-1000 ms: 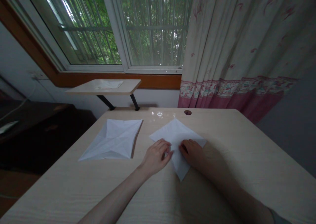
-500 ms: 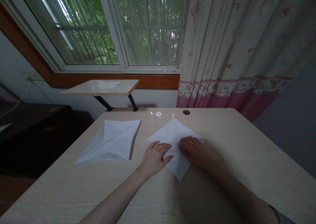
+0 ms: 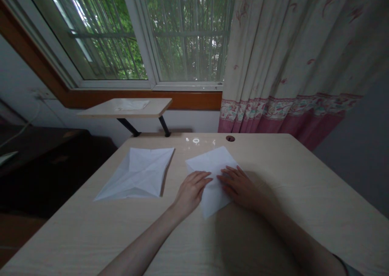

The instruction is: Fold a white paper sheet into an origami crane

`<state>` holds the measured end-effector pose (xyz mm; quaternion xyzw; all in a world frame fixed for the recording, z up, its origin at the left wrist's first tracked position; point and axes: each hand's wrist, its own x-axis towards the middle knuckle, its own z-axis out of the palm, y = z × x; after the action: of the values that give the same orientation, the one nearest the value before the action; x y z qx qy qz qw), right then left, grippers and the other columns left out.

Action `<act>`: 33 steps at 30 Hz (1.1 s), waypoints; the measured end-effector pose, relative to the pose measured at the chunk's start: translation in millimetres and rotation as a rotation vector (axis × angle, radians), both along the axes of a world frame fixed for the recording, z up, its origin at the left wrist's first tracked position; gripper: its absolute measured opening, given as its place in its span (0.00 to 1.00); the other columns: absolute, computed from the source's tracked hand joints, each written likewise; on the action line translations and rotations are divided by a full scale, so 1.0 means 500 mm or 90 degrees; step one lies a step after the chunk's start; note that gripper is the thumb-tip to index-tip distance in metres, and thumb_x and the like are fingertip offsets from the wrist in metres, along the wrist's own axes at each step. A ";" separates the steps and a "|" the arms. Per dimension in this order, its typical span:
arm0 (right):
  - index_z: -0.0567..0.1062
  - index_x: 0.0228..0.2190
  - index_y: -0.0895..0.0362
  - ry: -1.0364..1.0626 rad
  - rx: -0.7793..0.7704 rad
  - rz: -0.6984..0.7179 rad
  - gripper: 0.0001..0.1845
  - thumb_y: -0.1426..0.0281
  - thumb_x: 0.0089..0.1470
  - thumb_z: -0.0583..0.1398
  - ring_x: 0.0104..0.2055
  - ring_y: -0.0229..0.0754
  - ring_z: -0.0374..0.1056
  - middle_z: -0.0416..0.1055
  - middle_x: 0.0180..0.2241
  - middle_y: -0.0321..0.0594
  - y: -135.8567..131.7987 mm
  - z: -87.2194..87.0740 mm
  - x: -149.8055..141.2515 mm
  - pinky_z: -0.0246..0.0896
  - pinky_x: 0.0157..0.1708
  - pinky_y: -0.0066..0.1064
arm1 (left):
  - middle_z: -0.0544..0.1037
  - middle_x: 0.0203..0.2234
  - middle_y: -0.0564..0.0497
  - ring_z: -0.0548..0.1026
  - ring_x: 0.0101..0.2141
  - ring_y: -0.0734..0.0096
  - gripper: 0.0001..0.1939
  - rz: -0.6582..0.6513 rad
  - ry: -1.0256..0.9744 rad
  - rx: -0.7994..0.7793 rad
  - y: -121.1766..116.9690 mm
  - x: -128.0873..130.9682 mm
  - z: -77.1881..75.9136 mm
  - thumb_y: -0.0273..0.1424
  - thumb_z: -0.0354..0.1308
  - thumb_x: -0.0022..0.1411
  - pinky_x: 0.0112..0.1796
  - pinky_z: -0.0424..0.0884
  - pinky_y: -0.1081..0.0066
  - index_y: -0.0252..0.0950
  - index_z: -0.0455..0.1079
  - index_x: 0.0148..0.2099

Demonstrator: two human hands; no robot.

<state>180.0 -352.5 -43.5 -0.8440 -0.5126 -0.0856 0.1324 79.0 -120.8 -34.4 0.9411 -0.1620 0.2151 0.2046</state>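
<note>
A white sheet of paper [image 3: 211, 164] lies on the pale wooden table [image 3: 288, 187], turned so its corners point toward and away from me. My left hand [image 3: 192, 189] rests flat on the sheet's left side, fingers stretched out. Across from it, my right hand [image 3: 238, 185] lies flat on the right side, fingers spread. Both palms press the paper down; neither grips it. A second white sheet [image 3: 138, 172], creased with diagonal folds, lies untouched to the left.
A small raised shelf [image 3: 127, 107] with a paper on it stands behind the table's far edge. A cable hole [image 3: 230, 138] sits near that edge. A window is behind, a flowered curtain [image 3: 291, 57] at right, dark furniture [image 3: 42, 162] at left.
The sheet under my hands has turned clockwise a little, and its near corner has shifted left. Both hands went from curled fingers to lying flat on it.
</note>
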 end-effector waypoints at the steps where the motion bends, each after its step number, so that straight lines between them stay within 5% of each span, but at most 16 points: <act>1: 0.70 0.57 0.50 0.001 0.001 0.000 0.20 0.67 0.65 0.53 0.64 0.52 0.57 0.66 0.60 0.46 0.000 0.001 -0.002 0.49 0.63 0.58 | 0.76 0.53 0.49 0.74 0.52 0.64 0.20 0.004 -0.004 -0.006 0.001 0.000 0.000 0.19 0.52 0.65 0.54 0.71 0.55 0.43 0.73 0.53; 10: 0.70 0.57 0.50 -0.038 -0.031 -0.032 0.21 0.70 0.65 0.52 0.60 0.53 0.63 0.68 0.58 0.46 0.013 0.003 -0.011 0.59 0.58 0.52 | 0.79 0.48 0.52 0.77 0.47 0.67 0.18 0.035 0.029 -0.047 -0.002 -0.010 0.000 0.19 0.52 0.61 0.49 0.75 0.64 0.42 0.75 0.48; 16: 0.69 0.57 0.51 -0.057 -0.022 -0.059 0.22 0.72 0.63 0.53 0.58 0.54 0.65 0.69 0.57 0.47 0.018 -0.005 -0.017 0.62 0.55 0.52 | 0.79 0.48 0.50 0.77 0.48 0.64 0.12 0.045 0.061 -0.074 -0.018 -0.017 0.013 0.34 0.57 0.65 0.50 0.74 0.63 0.41 0.75 0.49; 24: 0.72 0.55 0.53 -0.054 -0.007 -0.074 0.20 0.72 0.63 0.53 0.57 0.53 0.67 0.70 0.56 0.47 0.018 -0.001 -0.021 0.64 0.54 0.50 | 0.73 0.56 0.43 0.73 0.55 0.52 0.38 0.046 0.145 0.005 -0.024 -0.021 0.023 0.53 0.66 0.51 0.53 0.71 0.55 0.39 0.65 0.59; 33: 0.77 0.49 0.55 0.009 0.022 -0.033 0.17 0.68 0.64 0.54 0.56 0.49 0.69 0.75 0.52 0.44 0.009 0.017 -0.014 0.64 0.56 0.47 | 0.69 0.59 0.39 0.66 0.60 0.47 0.41 0.057 0.164 0.046 -0.020 -0.018 0.016 0.52 0.67 0.51 0.56 0.68 0.52 0.36 0.61 0.60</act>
<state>172.8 -348.0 -34.8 -0.8552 -0.4879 -0.0919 0.1487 70.1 -130.6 -26.3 0.9739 -0.1002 0.0952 0.1801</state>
